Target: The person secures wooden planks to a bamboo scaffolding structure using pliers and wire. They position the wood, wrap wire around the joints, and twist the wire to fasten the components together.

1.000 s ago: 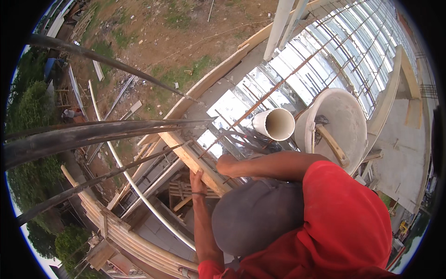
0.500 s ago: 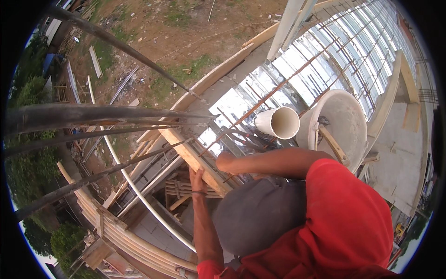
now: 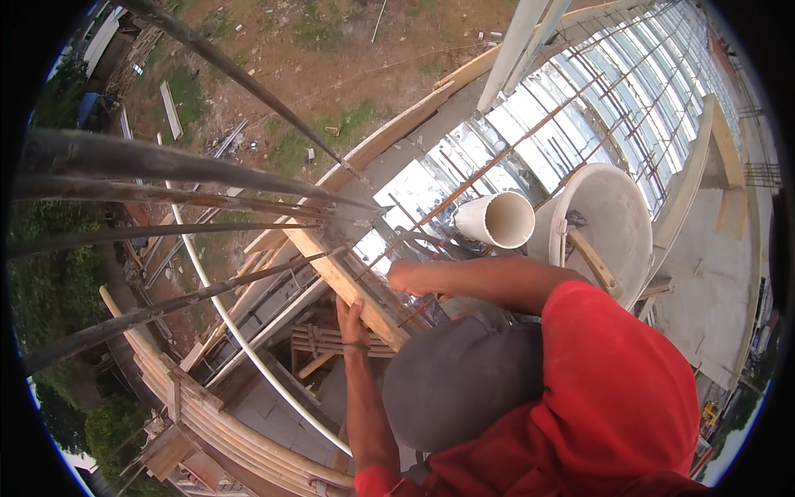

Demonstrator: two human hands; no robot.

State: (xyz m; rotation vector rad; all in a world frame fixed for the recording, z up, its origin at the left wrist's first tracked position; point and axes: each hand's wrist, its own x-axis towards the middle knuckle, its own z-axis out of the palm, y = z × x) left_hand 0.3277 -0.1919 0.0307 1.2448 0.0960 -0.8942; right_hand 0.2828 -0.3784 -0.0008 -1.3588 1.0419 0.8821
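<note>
My left hand (image 3: 351,319) grips the outer side of a pale wooden board (image 3: 348,286), its fingers pressed against the board near the top edge. A dark band circles that wrist. Across the board, my right hand (image 3: 403,276) is closed low over the gap between the board and the shiny metal sheets (image 3: 414,186). What it holds, if anything, is hidden by the fist. Beyond my right forearm a cream plastic pipe (image 3: 508,220) stands up, open at the top. My grey-clad knee (image 3: 464,377) is bent between my arms.
A large pale bucket (image 3: 617,215) with a wooden stick (image 3: 594,261) inside stands beside the pipe. Thin rusty rebar (image 3: 513,149) crosses the metal sheets. Several dark steel bars (image 3: 207,174) jut out at left. Below lie bare ground and a stack of long poles (image 3: 240,447).
My right hand has shifted very slightly, with the fist still closed. My left hand keeps its hold on the board. The view has tilted a little.
</note>
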